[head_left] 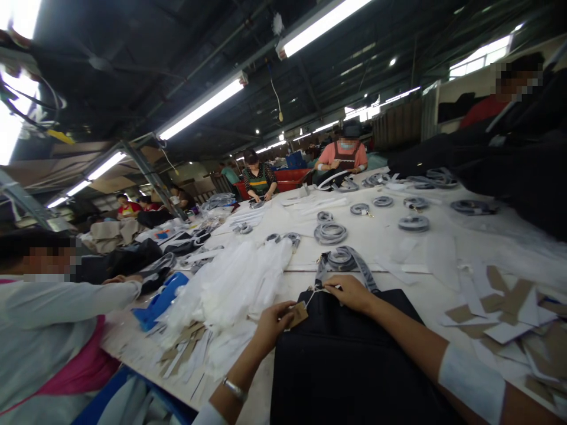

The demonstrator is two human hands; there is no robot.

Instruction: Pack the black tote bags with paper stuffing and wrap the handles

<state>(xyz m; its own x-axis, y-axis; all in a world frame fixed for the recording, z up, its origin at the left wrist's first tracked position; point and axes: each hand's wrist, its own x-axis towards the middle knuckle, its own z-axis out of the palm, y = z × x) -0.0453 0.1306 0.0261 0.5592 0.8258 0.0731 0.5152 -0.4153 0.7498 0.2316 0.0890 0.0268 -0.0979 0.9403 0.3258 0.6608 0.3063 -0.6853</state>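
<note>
A black bag (336, 360) lies on the table in front of me, with a grey wrapped strap (365, 268) at its far end. My left hand (275, 323) pinches a brown hang tag (299, 315) over the bag's left corner. From the tag a pale string (312, 295) runs up to the strap's base. At that spot my right hand (348, 292) is closed, thumb and finger together near the string's upper end. What exactly sits between those fingertips is too small to make out.
Clear plastic bags (239, 283) are heaped left of the black bag, beside a blue tape dispenser (162, 301). Coiled grey straps (330, 232) dot the table (305, 254). Cardboard and paper strips (509, 307) lie at right. A co-worker (48, 342) reaches in at left; two people work across the table.
</note>
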